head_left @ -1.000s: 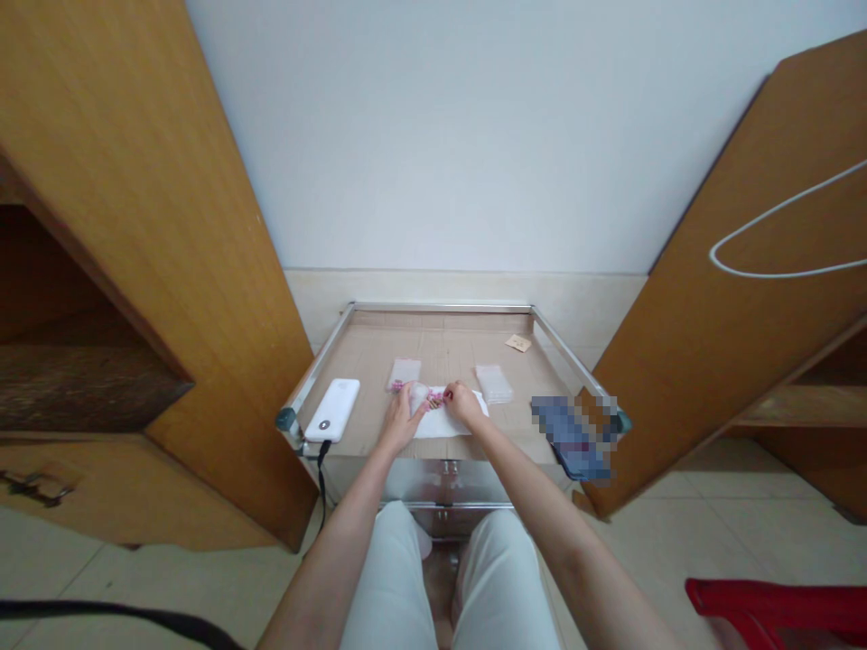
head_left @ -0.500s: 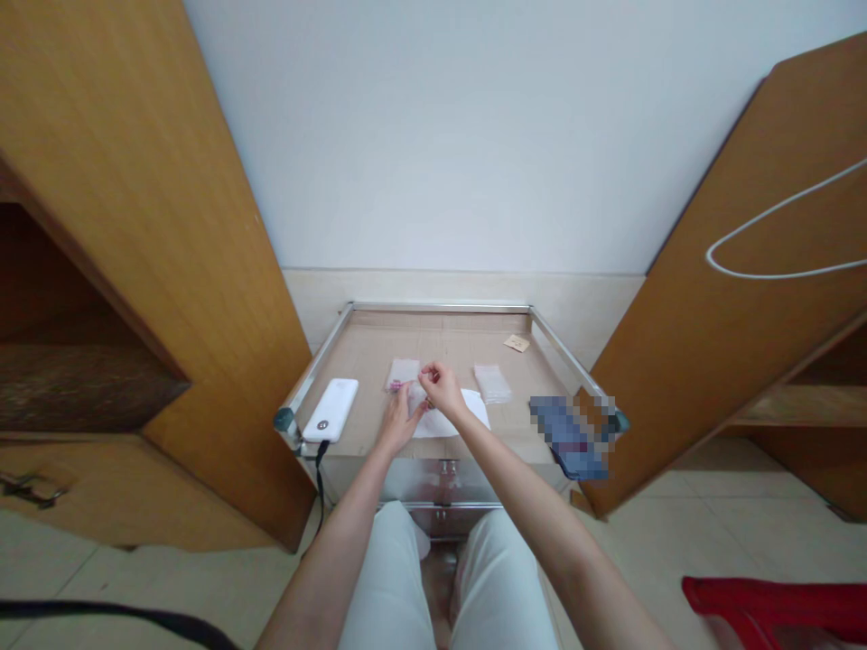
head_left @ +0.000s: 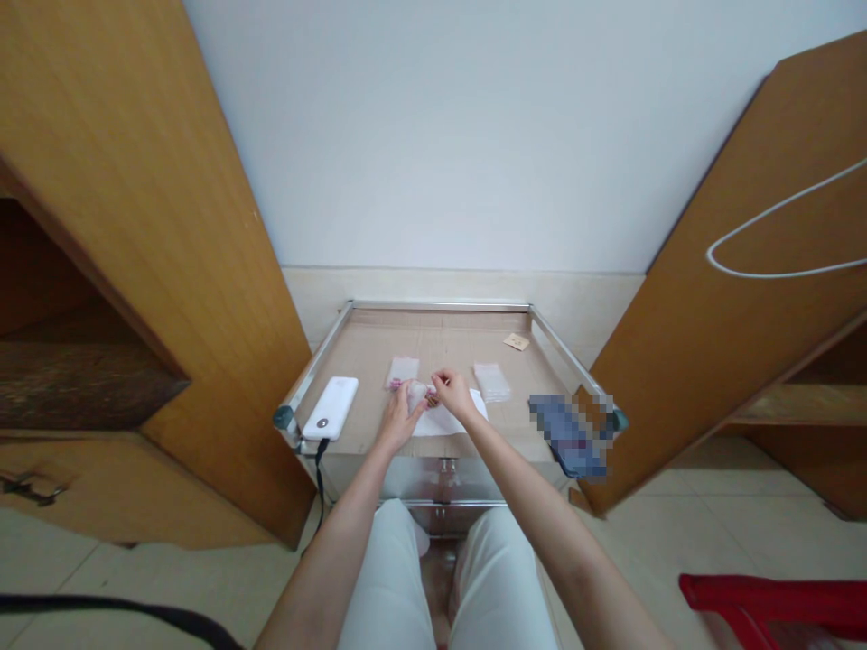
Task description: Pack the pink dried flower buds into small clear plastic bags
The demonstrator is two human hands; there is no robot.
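Note:
My left hand [head_left: 399, 419] is closed around a small clear plastic bag [head_left: 415, 394] over the low table. My right hand [head_left: 453, 394] is just to its right, thumb and fingertips pinched together; whatever they hold is too small to make out. Between the hands lies a little cluster of brown and pink pieces [head_left: 432, 398] on a white sheet of paper [head_left: 448, 422]. Behind my left hand is a flat clear packet [head_left: 404, 369] with pink bits at its near edge. A stack of clear plastic bags [head_left: 492, 382] rests right of my right hand.
A white power bank [head_left: 331, 408] with a black cable lies at the table's left. A small tan card [head_left: 517, 342] is at the back right, and a blurred dark blue item [head_left: 565, 438] overhangs the right front. Metal rails [head_left: 440, 306] edge the table; wooden cabinets stand either side.
My right hand has moved right, away from my left hand and the bag, uncovering the brown and pink pieces. My left hand has stayed nearly in place.

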